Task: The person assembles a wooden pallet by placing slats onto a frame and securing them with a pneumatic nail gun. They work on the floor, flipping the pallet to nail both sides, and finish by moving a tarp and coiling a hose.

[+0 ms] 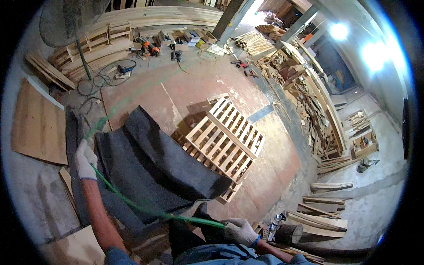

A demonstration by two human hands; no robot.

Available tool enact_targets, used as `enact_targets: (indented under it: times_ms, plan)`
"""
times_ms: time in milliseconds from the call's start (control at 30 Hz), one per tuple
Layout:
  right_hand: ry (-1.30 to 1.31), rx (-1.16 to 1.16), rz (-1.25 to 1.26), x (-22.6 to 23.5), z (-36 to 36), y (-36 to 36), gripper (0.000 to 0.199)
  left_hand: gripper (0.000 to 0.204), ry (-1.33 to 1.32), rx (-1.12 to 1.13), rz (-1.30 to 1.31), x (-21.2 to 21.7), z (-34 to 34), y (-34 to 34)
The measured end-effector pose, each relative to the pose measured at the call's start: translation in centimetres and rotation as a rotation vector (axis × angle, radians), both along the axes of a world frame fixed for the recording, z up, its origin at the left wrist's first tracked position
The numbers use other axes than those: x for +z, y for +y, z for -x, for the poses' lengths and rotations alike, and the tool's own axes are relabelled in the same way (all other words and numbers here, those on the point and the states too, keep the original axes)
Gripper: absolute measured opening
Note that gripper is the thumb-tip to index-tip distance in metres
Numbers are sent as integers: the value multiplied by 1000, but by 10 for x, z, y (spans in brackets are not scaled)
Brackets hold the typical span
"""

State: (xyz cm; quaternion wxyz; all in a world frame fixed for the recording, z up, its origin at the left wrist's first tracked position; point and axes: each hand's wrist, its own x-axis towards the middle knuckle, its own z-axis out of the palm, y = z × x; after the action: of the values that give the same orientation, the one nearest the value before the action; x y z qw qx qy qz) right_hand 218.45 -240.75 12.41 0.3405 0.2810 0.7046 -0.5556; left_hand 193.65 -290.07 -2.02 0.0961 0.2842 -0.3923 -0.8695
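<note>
Between both gloved hands [85,160] [240,230], green hose [132,204]

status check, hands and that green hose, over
Left gloved hand and right gloved hand both closed on thin green hose. Hose sags between them over dark grey felt sheets. Slatted wooden pallets just beyond.

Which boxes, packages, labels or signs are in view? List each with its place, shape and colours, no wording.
Small cartons: far end of the floor by the stacked planks, boxy, white and tan, one yellowish.
No labels, signs or screens can be made out.
For bearings: the left hand and right hand, both in white gloves, hold a green hose over dark grey sheets, far from the cartons.
</note>
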Motion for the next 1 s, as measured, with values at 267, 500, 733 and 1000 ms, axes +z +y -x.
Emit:
enact_targets:
  times_ms: [267, 500, 733, 1000]
  plan:
    - [-71, 19, 4, -49, 26, 48, 39, 27, -50, -442, 260, 82, -23, 216]
    - [-109, -92, 86, -71, 18, 41, 35, 25, -85, -578, 125, 41, -7, 276]
    - [-57, -196, 143, -87, 18, 59, 38, 23, 35, -541, 295, 138, -21, 296]
    - [464, -505, 709, 31, 136, 75, 75, 31, 523, -989, 748, 274, -134, 376]
